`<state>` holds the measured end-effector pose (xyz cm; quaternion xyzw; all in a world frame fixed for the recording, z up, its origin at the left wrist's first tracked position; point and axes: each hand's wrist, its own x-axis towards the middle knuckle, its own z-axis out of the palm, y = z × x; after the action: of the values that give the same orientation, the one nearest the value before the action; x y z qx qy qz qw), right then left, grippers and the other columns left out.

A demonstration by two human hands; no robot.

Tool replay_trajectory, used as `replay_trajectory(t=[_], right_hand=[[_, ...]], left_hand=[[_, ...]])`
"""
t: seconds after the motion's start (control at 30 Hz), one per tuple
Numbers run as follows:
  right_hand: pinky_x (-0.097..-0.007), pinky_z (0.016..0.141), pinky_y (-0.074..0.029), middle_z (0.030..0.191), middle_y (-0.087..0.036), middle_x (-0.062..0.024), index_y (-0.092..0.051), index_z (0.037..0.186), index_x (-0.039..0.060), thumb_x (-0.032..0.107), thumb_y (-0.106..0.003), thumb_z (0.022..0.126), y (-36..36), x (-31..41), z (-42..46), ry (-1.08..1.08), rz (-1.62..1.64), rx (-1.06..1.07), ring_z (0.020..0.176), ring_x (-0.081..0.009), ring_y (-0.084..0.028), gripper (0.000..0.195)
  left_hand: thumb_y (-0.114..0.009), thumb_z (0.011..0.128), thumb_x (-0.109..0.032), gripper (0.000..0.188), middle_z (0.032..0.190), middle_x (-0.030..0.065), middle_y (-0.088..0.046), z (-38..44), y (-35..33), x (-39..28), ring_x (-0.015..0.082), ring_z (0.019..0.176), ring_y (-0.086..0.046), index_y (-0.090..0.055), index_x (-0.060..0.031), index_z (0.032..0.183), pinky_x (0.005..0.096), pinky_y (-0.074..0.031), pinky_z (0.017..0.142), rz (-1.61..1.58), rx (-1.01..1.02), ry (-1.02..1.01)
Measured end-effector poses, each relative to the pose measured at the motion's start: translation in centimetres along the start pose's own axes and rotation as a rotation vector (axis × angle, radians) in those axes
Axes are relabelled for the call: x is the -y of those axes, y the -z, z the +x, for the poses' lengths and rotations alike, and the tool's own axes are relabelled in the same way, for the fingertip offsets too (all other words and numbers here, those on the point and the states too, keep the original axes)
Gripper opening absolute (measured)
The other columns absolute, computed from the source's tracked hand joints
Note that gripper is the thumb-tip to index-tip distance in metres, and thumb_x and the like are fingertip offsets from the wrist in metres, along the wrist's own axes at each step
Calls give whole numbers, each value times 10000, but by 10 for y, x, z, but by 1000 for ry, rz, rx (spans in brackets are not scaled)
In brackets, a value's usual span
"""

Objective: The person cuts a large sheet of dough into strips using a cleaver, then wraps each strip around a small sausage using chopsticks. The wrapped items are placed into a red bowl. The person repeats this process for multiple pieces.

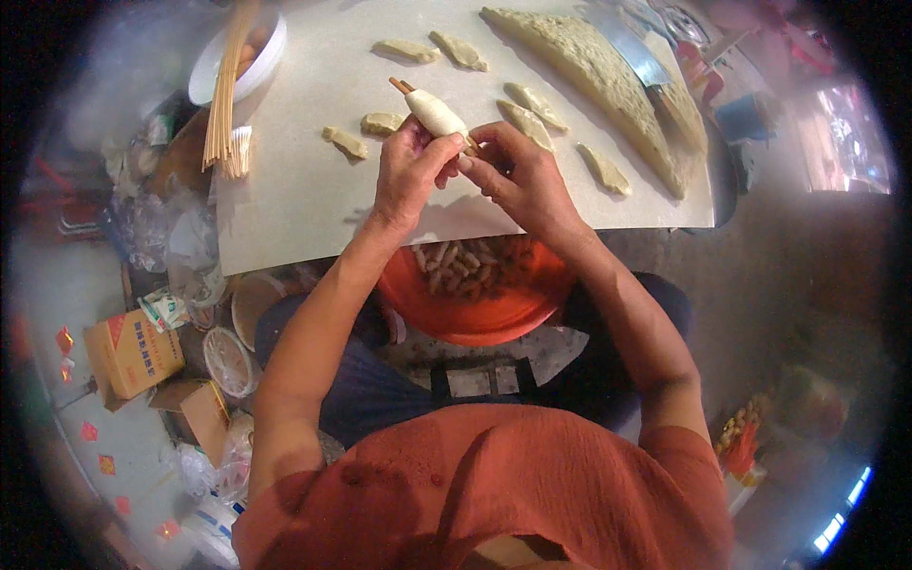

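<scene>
My left hand (417, 160) grips a pale dough roll (436, 114) wrapped around thin brown sticks, whose ends stick out at both sides. At the roll's lower end, the thumb and fingers of my right hand (516, 167) touch the stick ends; whether they pinch them is hard to tell. Several flat dough strips lie around my hands, among them one strip (347, 142) at the left and another (604, 169) at the right. A big slab of dough (591, 85) rests at the upper right, with a cleaver (634, 53) lying on it.
The pale board (285, 214) ends just before my lap. Below its edge stands an orange basin (484, 320) holding many small pieces. Long wooden skewers (224, 107) and a white bowl (267, 71) with round brown items are at the upper left. Cardboard boxes (135, 353) stand lower left.
</scene>
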<state>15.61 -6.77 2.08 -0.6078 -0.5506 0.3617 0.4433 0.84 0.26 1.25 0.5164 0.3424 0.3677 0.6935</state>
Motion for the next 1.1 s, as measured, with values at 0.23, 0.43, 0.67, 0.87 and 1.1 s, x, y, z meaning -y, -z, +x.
replay_trajectory(t=[0.23,0.43,0.67,0.87,1.1], right_hand=[[-320,544,-445,650,-585,-95,-599,803,6,339,-667,828,3,1,8,-56,15,-29,592,-146,-548,340],[-234,427,-375,592,-524,-4,-586,739,34,370,-648,834,0,6,5,-246,239,79,490,-74,-478,355],[-229,417,-344,575,-499,8,-555,750,55,350,-612,878,-7,11,1,-310,365,125,464,-76,-442,327],[-448,614,-464,717,-610,-188,-611,907,14,450,-554,880,-10,1,-13,-14,-407,80,649,-379,-580,441],[-309,492,-364,596,-466,-14,-576,818,24,467,-429,951,-7,3,-15,-315,263,331,535,-149,-447,486]], left_hand=[[-524,867,-184,241,932,80,-577,-4,-10,-7,156,912,-573,-549,-13,1035,289,-467,832,10,27,-110],[-373,983,-329,317,947,80,-544,3,-11,-20,248,964,-560,-491,-40,1039,389,-444,916,-591,-25,-125],[-365,990,-383,320,805,34,-461,2,-18,-12,184,784,-477,-445,-91,889,355,-437,778,-718,-6,-136],[-320,1002,-370,325,805,28,-455,29,20,-20,182,791,-467,-459,-92,908,369,-421,804,-664,-136,-250],[-365,985,-412,331,787,19,-414,8,-17,-3,165,735,-411,-461,-95,972,346,-397,717,-726,40,-66]])
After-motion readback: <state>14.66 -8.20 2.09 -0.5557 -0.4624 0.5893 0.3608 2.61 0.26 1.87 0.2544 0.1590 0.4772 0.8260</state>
